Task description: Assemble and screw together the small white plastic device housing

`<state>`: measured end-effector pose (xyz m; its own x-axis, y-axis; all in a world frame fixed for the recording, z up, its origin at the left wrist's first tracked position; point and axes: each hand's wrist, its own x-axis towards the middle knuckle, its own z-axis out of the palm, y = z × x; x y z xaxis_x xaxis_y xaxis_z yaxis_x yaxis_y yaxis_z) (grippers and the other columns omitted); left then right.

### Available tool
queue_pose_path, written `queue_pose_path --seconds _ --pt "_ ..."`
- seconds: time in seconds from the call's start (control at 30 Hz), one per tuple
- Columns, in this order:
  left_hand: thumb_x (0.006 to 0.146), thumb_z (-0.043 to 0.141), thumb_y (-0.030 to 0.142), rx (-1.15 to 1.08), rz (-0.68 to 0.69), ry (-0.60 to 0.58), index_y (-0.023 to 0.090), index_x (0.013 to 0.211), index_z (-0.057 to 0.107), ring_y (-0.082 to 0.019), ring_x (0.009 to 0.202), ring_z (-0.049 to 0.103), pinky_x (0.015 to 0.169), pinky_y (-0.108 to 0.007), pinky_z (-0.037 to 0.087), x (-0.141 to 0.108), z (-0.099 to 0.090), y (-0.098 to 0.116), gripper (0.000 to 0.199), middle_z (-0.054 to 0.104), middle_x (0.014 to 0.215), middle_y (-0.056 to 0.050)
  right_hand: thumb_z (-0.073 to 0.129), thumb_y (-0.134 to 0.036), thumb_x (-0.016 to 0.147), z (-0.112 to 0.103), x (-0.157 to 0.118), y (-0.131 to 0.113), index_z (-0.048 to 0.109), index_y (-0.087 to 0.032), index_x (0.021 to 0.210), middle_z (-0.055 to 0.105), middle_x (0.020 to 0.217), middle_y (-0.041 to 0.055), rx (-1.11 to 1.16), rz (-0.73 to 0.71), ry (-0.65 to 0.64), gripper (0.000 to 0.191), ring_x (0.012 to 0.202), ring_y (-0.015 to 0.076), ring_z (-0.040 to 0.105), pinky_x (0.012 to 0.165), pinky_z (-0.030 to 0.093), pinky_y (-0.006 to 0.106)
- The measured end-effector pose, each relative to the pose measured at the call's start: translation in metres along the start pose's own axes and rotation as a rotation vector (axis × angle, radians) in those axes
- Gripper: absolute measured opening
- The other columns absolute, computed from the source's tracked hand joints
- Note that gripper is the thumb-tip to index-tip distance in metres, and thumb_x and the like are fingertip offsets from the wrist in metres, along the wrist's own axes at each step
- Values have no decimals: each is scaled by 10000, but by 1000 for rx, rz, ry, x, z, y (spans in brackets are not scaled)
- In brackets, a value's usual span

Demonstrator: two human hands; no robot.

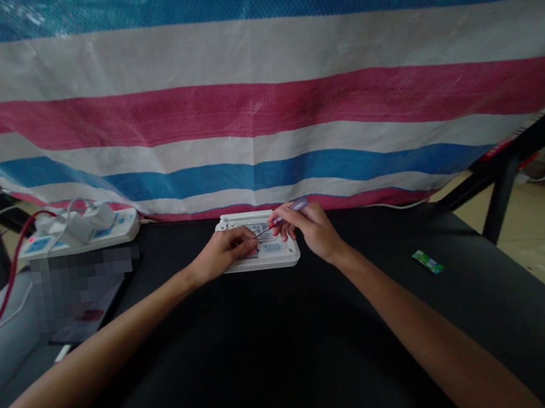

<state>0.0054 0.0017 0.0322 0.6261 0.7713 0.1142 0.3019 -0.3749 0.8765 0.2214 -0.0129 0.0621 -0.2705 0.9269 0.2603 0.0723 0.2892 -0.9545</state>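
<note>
Ahead of me hangs a striped sheet (250, 110) in blue, white and red, just behind the dark surface (214, 372). To my left, a white power strip (122, 227) carries white plugs (73, 229), with a red cable (9, 285) running beside it. Near it lies a dark tablet-like device (92, 301), partly blurred. On my right rests a small green packet (427, 262).

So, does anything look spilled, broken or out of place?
Nothing looks spilled or broken. Only untidy: a red cable trails from the crowded white plastic power strip at left, and a small flat green rectangle lies aslant at right on the black tabletop.
</note>
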Motion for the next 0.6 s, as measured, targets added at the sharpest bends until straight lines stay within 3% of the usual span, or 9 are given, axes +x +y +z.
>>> queue_pose_path --seconds 0.6 --pt "921 541 381 -5 -4 -20 132 866 645 -139 729 554 679 -254 428 -1 -1 0 275 635 808 -38 541 -462 883 1 0 -2 671 -142 780 649 607 26 -4 -13 6 361 430 74 465 428 327 224"
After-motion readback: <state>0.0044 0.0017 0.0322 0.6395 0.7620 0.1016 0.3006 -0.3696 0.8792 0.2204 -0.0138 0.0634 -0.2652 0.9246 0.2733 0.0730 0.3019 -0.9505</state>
